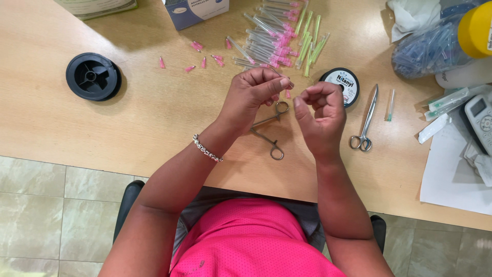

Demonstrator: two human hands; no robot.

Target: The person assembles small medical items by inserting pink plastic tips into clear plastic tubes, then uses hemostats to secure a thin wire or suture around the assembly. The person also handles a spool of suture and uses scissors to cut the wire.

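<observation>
A seated person's left hand (256, 92) and right hand (320, 110) hover above the table (154, 113), fingers pinched closed on something too fine to identify. Needle-holder forceps (269, 131) lie directly beneath, at six o'clock, nearer the left hand, handles angled toward five o'clock.

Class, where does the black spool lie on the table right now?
In the head view, the black spool lies alone on the wooden table, far to the left hand's left, near loose pink caps.
</observation>
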